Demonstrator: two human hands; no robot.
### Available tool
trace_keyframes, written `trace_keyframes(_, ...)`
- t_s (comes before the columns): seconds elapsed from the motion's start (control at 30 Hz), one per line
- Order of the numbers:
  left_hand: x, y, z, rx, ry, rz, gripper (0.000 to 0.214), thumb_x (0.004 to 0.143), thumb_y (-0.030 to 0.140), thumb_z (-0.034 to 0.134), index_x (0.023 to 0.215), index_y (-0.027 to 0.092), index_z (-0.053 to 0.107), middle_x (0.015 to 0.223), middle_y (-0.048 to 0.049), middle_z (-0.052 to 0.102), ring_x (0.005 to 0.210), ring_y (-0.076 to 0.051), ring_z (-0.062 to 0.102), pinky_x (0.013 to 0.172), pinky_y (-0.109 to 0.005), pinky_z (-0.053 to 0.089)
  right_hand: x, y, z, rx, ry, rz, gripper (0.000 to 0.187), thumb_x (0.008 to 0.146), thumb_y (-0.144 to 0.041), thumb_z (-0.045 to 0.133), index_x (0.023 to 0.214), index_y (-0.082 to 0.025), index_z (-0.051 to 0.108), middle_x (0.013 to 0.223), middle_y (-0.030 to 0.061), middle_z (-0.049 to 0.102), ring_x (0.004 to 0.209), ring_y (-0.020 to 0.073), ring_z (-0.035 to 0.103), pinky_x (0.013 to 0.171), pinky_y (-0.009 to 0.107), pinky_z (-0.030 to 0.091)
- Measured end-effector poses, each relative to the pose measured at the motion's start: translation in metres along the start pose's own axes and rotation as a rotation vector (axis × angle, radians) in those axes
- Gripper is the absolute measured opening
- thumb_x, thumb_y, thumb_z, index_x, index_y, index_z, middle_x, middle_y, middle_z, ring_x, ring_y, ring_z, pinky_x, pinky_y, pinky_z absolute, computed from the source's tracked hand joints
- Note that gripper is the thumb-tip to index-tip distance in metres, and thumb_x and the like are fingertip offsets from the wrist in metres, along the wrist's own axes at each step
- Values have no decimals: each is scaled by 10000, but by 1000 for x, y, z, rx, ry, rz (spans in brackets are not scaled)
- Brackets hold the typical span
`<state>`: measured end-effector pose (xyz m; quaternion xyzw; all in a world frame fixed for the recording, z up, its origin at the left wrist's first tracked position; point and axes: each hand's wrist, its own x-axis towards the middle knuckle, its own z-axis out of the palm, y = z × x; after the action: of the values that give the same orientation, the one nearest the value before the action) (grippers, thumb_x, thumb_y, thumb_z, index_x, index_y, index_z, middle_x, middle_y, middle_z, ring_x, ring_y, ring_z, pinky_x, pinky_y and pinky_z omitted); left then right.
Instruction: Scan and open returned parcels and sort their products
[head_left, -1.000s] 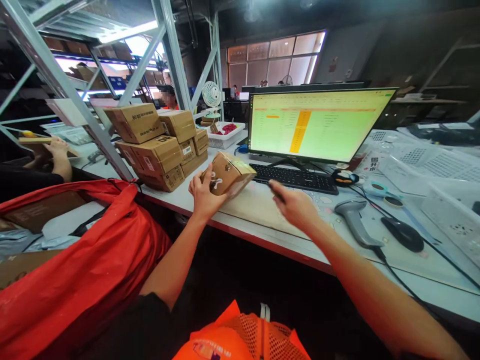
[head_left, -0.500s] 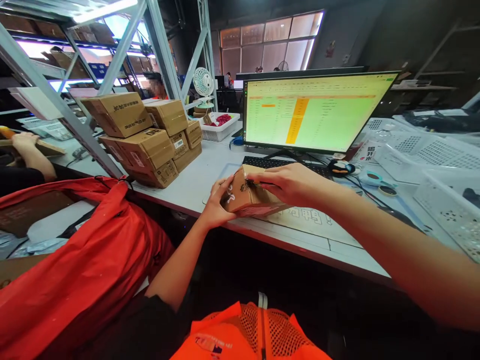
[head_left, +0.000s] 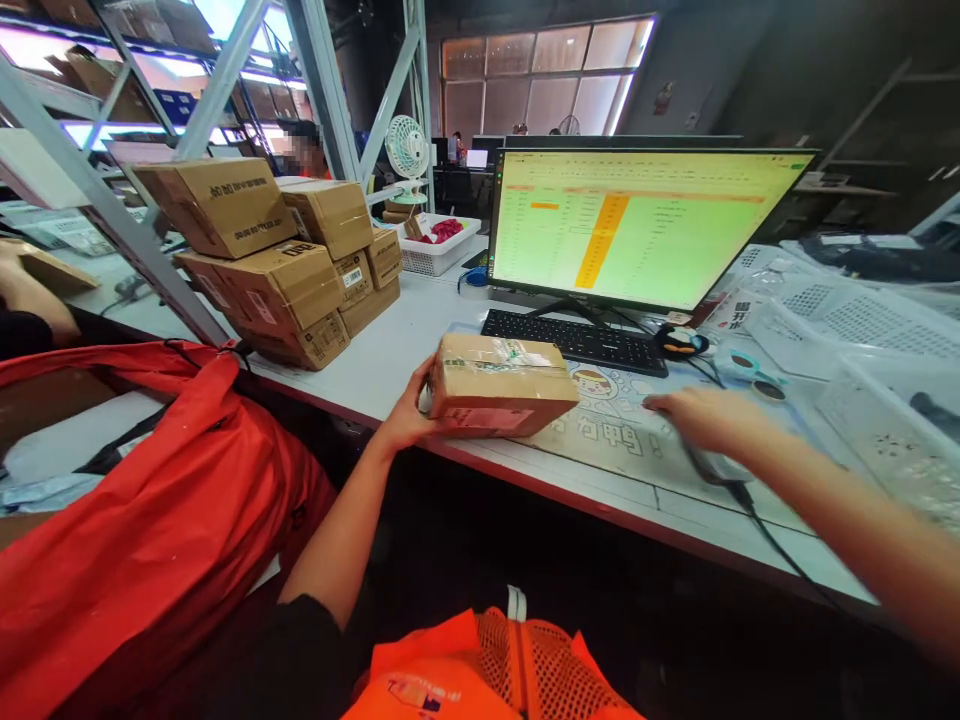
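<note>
A taped cardboard box rests near the desk's front edge, with clear tape across its top and a pinkish label on its near side. My left hand is closed round its left end, thumb in front; the other fingers are partly hidden behind the box. To the right of the box, my right hand is raised over the desk mat and blurred by motion. It grips a grey barcode scanner, whose cable runs from its lower end toward the lower right. The front of the scanner is hidden by the hand.
Stacked cartons stand on the left of the desk beside a metal rack post. Behind my box are a keyboard and a monitor. White baskets are at right; a red bag hangs open at lower left.
My right hand has left the box top and moved right, now with the corded barcode scanner. The box has turned and sits flatter, its top showing. My left hand still holds its left end.
</note>
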<state>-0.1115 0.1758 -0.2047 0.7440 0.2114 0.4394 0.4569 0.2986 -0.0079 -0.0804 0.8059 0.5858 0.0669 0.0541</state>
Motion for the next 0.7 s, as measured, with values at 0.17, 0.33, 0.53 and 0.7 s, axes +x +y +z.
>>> trace_keyframes(0.17, 24, -4, -12, 74, -129, -153, 1193, 674, 690, 874, 1641, 238, 342, 1662, -161, 410, 1573, -402, 337, 1326, -570, 230, -23, -21, 65, -63, -52, 54, 516, 1092, -337, 356, 1566, -248, 540, 1225, 190, 711, 1054, 312, 708, 795, 385, 516)
trace_keyframes(0.33, 13, 52, 22, 511, 179, 219, 829, 941, 556, 683, 1623, 226, 348, 1670, -154, 396, 1581, -339, 326, 1306, -554, 281, -19, -47, 96, -10, 85, 91, 472, 1057, -335, 445, 1445, -160, 650, 1266, 220, 672, 1184, 351, 639, 946, 447, 510)
trace_keyframes(0.53, 25, 59, 81, 804, 218, 323, 530, 968, 606, 637, 1328, 218, 658, 1350, -124, 689, 1308, -344, 571, 1188, -534, 338, 24, -66, 17, 450, 489, -194, 441, 1037, -380, 461, 1319, -139, 701, 1251, 187, 692, 1146, 307, 665, 1000, 457, 541)
trace_keyframes(0.7, 36, 39, 92, 802, 283, 238, 430, 941, 633, 653, 1132, 254, 719, 1189, -94, 730, 1122, -318, 602, 1076, -508, 366, 65, -127, -37, 522, 363, -495, 398, 1008, -411, 556, 1300, -199, 722, 1278, 146, 679, 1188, 295, 657, 1053, 472, 519)
